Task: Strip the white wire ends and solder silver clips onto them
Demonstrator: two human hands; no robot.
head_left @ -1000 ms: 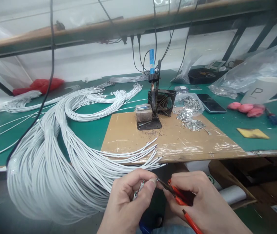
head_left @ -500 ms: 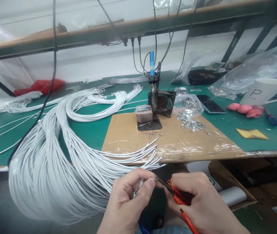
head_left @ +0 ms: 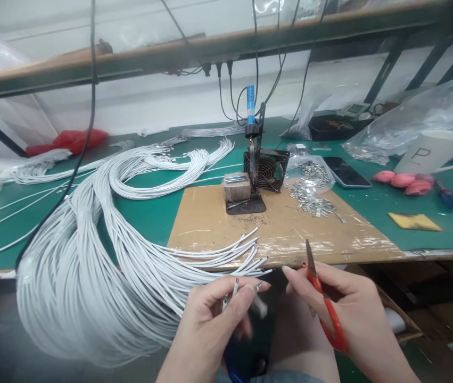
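Observation:
My left hand [head_left: 214, 319] is closed on a few white cable ends [head_left: 236, 287], which poke up between its thumb and fingers. To its right, my right hand [head_left: 346, 308] holds scissors [head_left: 326, 303] with red handles, their dark blades pointing up. The two hands are apart, both below the table's front edge. A thick bundle of white cables [head_left: 78, 276] hangs over the edge on the left, its loose ends just above my left hand. Something pale and blurred shows below my left fingertips.
On a cardboard sheet [head_left: 290, 239] stand a soldering iron [head_left: 250, 106] on a stand, a small block [head_left: 237, 189] and a pile of metal pieces [head_left: 314, 194]. A fan [head_left: 268, 171], phone [head_left: 346, 172], white cup [head_left: 429, 151] and yellow pad [head_left: 414, 221] lie around it.
My right hand has moved right, away from my left hand, and the scissors have turned from pointing at my left fingertips to pointing upward. My left hand has barely moved.

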